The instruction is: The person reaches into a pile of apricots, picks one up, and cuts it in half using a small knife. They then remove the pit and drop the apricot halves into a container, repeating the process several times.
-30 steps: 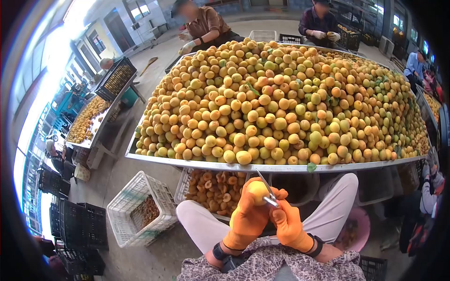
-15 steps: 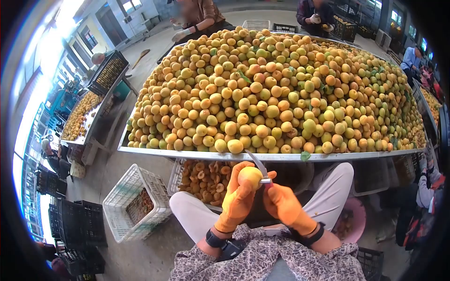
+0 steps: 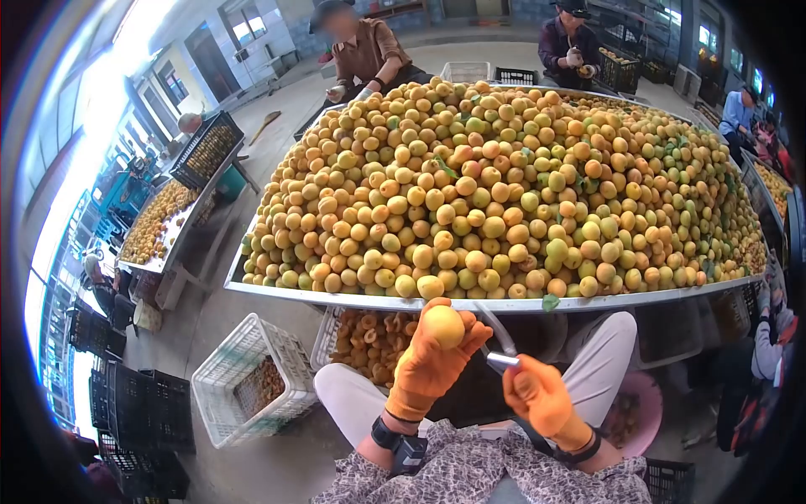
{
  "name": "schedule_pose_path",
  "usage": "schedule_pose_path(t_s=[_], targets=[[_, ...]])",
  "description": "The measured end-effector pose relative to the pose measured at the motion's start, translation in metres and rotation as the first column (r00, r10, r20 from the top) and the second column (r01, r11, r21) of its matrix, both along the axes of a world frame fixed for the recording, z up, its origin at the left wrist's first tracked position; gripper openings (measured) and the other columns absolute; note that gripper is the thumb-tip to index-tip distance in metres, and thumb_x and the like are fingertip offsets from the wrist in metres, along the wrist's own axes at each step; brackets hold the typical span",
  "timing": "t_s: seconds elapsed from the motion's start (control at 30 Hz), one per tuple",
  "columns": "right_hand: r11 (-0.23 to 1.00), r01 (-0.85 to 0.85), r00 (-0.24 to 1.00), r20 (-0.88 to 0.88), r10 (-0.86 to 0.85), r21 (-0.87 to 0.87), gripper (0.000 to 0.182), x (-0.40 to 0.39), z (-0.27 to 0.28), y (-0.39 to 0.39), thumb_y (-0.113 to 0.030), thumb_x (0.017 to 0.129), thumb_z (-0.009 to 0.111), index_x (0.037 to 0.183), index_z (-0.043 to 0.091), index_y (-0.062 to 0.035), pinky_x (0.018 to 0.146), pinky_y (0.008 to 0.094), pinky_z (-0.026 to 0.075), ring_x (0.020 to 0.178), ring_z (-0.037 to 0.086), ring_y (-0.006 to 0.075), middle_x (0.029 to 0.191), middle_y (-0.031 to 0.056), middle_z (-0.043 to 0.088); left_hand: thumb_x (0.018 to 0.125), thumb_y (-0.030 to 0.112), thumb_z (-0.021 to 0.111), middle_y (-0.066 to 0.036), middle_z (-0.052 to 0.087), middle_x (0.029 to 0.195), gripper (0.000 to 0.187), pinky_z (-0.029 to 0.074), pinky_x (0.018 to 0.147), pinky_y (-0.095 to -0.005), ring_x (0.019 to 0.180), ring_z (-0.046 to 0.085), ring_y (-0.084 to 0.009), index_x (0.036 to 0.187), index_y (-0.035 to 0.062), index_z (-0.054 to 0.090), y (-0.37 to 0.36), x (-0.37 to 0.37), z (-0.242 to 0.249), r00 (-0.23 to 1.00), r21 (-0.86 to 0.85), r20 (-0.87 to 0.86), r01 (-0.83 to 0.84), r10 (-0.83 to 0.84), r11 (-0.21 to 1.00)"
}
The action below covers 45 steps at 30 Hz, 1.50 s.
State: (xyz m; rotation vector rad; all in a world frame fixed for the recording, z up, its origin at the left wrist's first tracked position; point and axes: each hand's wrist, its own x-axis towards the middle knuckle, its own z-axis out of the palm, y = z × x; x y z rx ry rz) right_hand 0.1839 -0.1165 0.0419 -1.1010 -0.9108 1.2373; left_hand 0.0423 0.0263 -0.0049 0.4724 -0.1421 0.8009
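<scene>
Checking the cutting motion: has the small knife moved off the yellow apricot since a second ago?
Yes. The small knife in the right hand has drawn rightward, clear of the yellow apricot.

Two orange-gloved hands (image 3: 483,370), one knife (image 3: 497,336), one held apricot (image 3: 444,326), two white baskets (image 3: 243,378), and three other people (image 3: 361,50).

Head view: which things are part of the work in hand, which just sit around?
In use:
left hand in orange glove
round yellow apricot it grips
right hand in orange glove
small metal-bladed knife it holds
white crate of halved apricots

Around:
heaped apricot table
white plastic crate
black crates
</scene>
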Motion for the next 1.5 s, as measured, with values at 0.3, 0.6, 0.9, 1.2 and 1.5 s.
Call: schedule_pose_path(t_s=[0.3,0.6,0.9,1.2,1.5], targets=[[0.995,-0.074,0.994,-0.083,0.069,-0.061,0.056,-0.016,-0.014,0.001,-0.059,0.091,0.056,0.097,0.056,-0.004,0.045,0.0184,0.021,0.049,0.034,0.0016,0.061,-0.0059,0.043,0.089,0.028,0.063,-0.019,0.049,0.138,0.062,0.022,0.117,-0.0518,0.131,0.043,-0.0415,0.142,0.0094,0.036,-0.018,0.002,0.007,0.994,-0.059,0.054,0.103,-0.1,0.993],[0.999,-0.035,0.998,0.042,0.035,-0.003,0.061,-0.021,-0.018,0.005,-0.063,0.092,0.05,0.096,0.056,-0.0022,0.045,0.0204,0.023,0.049,0.035,0.0024,0.058,-0.0054,0.043,0.093,0.04,0.059,-0.016,0.052,0.136,0.062,0.022,0.116,-0.0534,0.132,0.043,-0.0402,0.144,0.0142,0.034,-0.035,0.009,0.011,0.998,-0.028,-0.053,0.029,-0.031,0.999],[0.996,-0.073,0.975,0.212,0.06,0.053,0.038,-0.016,-0.025,-0.009,-0.036,0.1,0.049,0.099,0.056,0.0017,0.054,0.0297,0.041,0.055,0.047,0.0142,0.063,0.006,0.052,0.083,0.041,0.071,-0.026,0.061,0.114,0.071,0.015,0.117,-0.0583,0.118,0.056,-0.0396,0.134,0.0082,0.034,-0.04,0.001,0.047,0.942,0.319,-0.311,-0.02,0.125,0.948],[0.969,-0.24,0.854,0.487,0.185,0.053,0.038,0.005,-0.021,-0.009,-0.037,0.099,0.049,0.092,0.055,0.0007,0.054,0.0323,0.042,0.055,0.057,0.0271,0.065,0.013,0.055,0.077,0.025,0.082,-0.012,0.059,0.118,0.069,0.033,0.11,-0.0422,0.115,0.055,-0.023,0.13,-0.0015,0.046,0.016,-0.035,0.089,0.698,0.629,-0.708,0.556,0.105,0.543],[0.959,-0.084,0.893,0.447,-0.048,0.27,0.062,-0.003,-0.021,-0.004,-0.056,0.098,0.042,0.101,0.06,0.0039,0.046,0.0258,0.032,0.047,0.045,0.0097,0.056,0.0013,0.05,0.078,0.039,0.08,-0.008,0.063,0.112,0.07,0.047,0.093,-0.031,0.105,0.059,-0.0168,0.13,0.0021,0.049,-0.024,-0.021,0.073,0.89,0.431,-0.455,0.226,-0.006,0.874]])
